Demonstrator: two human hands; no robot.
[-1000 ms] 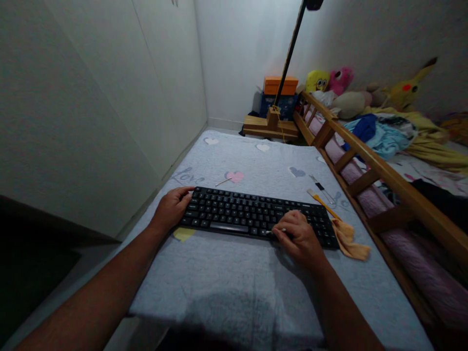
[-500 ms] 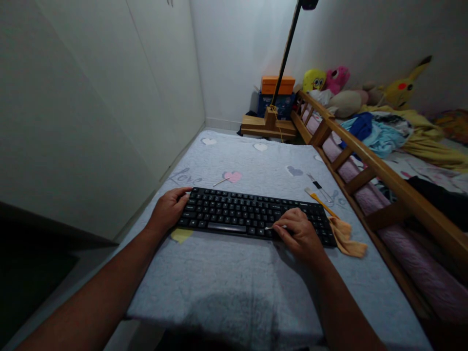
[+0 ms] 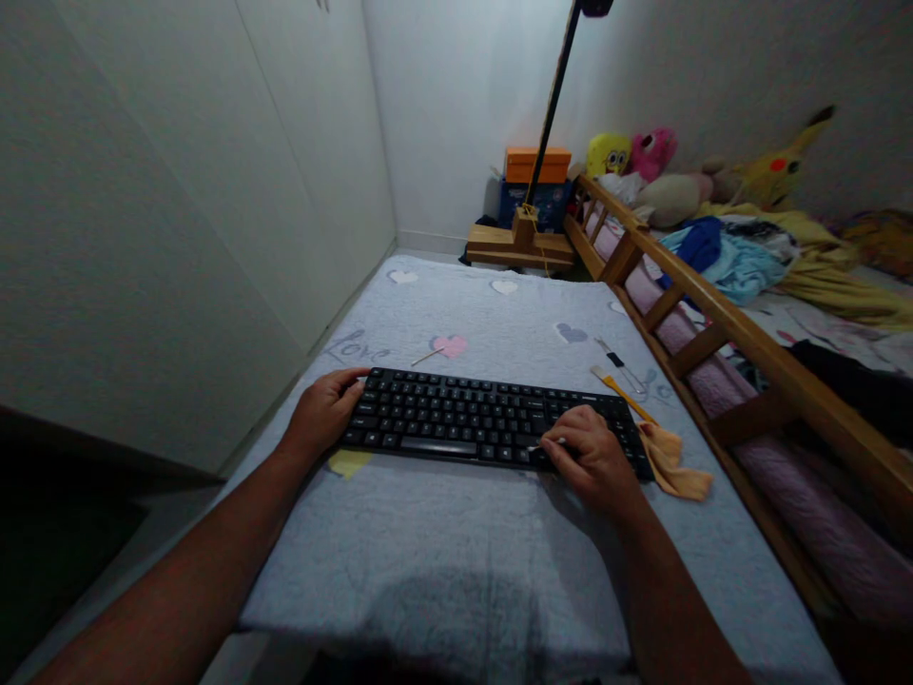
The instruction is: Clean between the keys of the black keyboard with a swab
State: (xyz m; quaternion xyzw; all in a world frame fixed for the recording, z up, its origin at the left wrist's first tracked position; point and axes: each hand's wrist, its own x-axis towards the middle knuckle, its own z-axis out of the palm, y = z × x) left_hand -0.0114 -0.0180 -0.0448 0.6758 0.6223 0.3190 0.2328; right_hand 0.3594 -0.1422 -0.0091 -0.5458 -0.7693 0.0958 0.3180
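A black keyboard (image 3: 456,417) lies on a table covered with a grey-blue cloth (image 3: 428,533). My left hand (image 3: 324,409) grips the keyboard's left end, thumb near its top corner. Over the lower right keys, my right hand (image 3: 586,455) pinches a thin white cotton swab (image 3: 536,447), whose tip points left at the keys beside the arrow cluster. Another swab (image 3: 428,357) rests behind the keyboard, near a pink heart print. Beyond its right end are a yellow-handled brush (image 3: 626,396), tweezers or a similar metal tool (image 3: 620,364) and an orange cloth (image 3: 676,464).
A wooden bed rail (image 3: 720,333) runs along the table's right side, with clothes and plush toys behind it. White cabinet doors (image 3: 214,190) stand at the left. A lamp-like pole on a wooden base (image 3: 520,245) and an orange box (image 3: 537,165) are beyond the far edge.
My right hand has shifted slightly right along the lower keys with the swab. My left hand still holds the keyboard's left end. The whole view has shifted a little.
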